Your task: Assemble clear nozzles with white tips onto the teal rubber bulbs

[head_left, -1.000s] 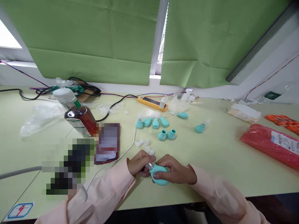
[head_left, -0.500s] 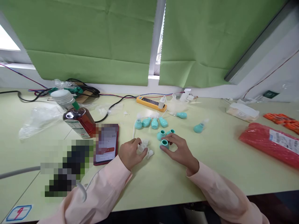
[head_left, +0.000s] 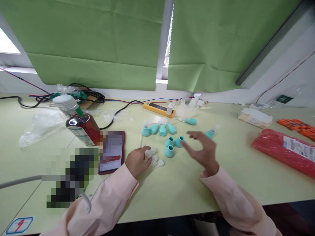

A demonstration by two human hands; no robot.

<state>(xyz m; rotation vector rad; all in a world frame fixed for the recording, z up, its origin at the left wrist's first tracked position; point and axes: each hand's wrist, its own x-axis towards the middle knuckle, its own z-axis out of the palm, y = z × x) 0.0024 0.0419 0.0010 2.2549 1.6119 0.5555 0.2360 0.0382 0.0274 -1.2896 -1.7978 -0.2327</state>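
There are nine blue-green bulbs (head_left: 169, 152), one left hand (head_left: 136, 163), one right hand (head_left: 204, 151), two green blinds (head_left: 91, 42), one brown bottle (head_left: 82, 130), one phone (head_left: 112, 151), one yellow power strip (head_left: 154, 107), one red bag (head_left: 269, 144) and one number sign (head_left: 19, 225). The little white bits (head_left: 154, 160) are too bunched up to count.

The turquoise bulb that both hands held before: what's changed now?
The turquoise bulb moved forward onto the table, its top now open, on the near side of two open bulbs. The right hand let go and moved forward and right. The left hand let go and moved left to the clear plastic pieces. The yellow power strip stayed put.
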